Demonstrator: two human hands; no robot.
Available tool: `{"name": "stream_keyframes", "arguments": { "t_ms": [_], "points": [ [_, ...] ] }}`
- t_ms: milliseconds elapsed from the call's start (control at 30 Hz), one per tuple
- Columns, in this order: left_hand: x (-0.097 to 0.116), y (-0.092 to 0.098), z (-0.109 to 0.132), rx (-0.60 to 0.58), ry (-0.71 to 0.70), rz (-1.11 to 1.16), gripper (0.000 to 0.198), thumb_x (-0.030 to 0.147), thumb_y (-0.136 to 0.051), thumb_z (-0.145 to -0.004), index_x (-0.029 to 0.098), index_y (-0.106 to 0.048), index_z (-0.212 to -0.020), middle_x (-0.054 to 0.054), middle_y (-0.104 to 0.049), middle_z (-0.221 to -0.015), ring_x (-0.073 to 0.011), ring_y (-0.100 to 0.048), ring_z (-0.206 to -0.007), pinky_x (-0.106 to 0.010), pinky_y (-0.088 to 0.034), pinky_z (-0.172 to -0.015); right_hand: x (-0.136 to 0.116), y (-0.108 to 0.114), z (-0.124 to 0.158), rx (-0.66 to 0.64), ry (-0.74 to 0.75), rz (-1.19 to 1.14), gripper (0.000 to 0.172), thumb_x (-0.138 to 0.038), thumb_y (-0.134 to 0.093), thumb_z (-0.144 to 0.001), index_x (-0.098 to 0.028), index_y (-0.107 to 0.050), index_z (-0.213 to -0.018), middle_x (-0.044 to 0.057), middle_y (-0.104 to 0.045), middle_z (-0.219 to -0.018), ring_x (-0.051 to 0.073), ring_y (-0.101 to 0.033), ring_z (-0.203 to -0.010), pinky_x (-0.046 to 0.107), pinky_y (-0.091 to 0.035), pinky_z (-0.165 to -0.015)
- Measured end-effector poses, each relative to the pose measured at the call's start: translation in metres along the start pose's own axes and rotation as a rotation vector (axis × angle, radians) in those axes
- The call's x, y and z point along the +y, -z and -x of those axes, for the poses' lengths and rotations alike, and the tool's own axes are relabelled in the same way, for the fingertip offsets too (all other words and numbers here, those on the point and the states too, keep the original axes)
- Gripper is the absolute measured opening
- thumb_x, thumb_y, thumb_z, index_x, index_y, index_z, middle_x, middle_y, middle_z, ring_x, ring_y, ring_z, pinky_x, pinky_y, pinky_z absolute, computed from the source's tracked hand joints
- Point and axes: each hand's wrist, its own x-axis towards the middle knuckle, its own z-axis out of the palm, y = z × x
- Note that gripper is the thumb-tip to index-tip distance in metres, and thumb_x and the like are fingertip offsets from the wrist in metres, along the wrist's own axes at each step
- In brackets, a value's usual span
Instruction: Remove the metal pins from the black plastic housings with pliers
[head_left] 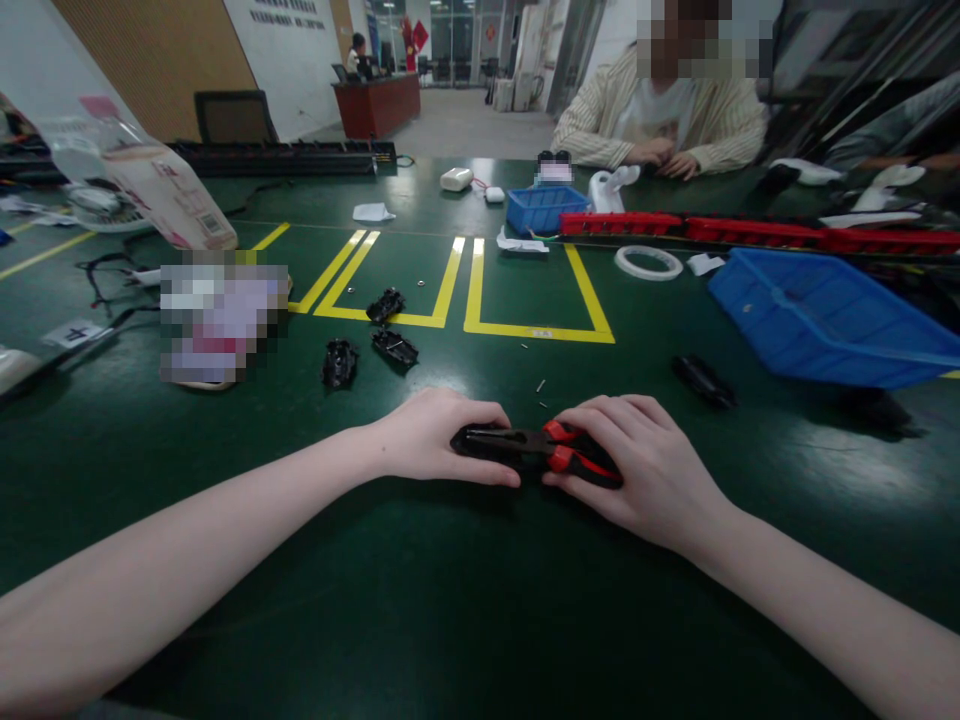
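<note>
Red-handled pliers (559, 452) lie low over the green table (450, 600), jaws pointing left. My right hand (645, 470) is closed around their red handles. My left hand (439, 435) is closed over a small black part (480, 442) that sits at the pliers' jaws; most of that part is hidden under my fingers. Three more small black parts (340, 363) (394, 346) (385, 305) lie on the table just beyond my left hand. Another black piece (703, 380) rests to the right of my right hand.
A big blue bin (825, 320) stands at the right, a smaller blue bin (541, 208) farther back. Yellow tape lines (525, 332), tiny screws (540, 385), a white tape ring (649, 262) and red strips (750, 232) lie beyond. A person in a striped top (660, 120) sits opposite.
</note>
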Motion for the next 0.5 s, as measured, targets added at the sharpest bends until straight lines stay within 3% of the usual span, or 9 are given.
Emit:
{"name": "stream_keyframes", "arguments": {
  "t_ms": [233,367,500],
  "points": [
    [0.003,0.001,0.000,0.015,0.045,0.057,0.042,0.056,-0.065,-0.081,0.019,-0.064,-0.102,0.000,-0.069,-0.081,-0.0143,-0.060,-0.067,-0.024,-0.038,-0.060,-0.004,0.000,-0.012,-0.090,-0.057,0.026,0.037,-0.031,-0.062,-0.080,-0.014,-0.056,-0.112,0.013,-0.064,-0.109,0.027,-0.059,-0.097,0.042,-0.045,-0.086],
    [0.003,0.000,0.001,0.074,0.054,0.134,0.039,0.051,-0.068,-0.081,0.019,-0.064,-0.103,-0.001,-0.070,-0.085,-0.0153,-0.063,-0.071,-0.025,-0.042,-0.062,-0.008,0.002,-0.025,-0.183,-0.115,0.045,0.036,-0.023,-0.062,-0.075,-0.015,-0.058,-0.110,0.012,-0.064,-0.106,0.027,-0.059,-0.093,0.039,-0.047,-0.080],
    [0.000,-0.001,0.001,0.167,0.089,0.189,0.039,0.050,-0.069,-0.080,0.018,-0.064,-0.103,-0.001,-0.071,-0.088,-0.0158,-0.064,-0.074,-0.026,-0.047,-0.065,-0.010,0.000,-0.043,-0.187,-0.153,0.089,0.032,-0.019,-0.060,-0.075,-0.016,-0.060,-0.107,0.012,-0.064,-0.105,0.027,-0.058,-0.094,0.039,-0.047,-0.081]
  ]
}}
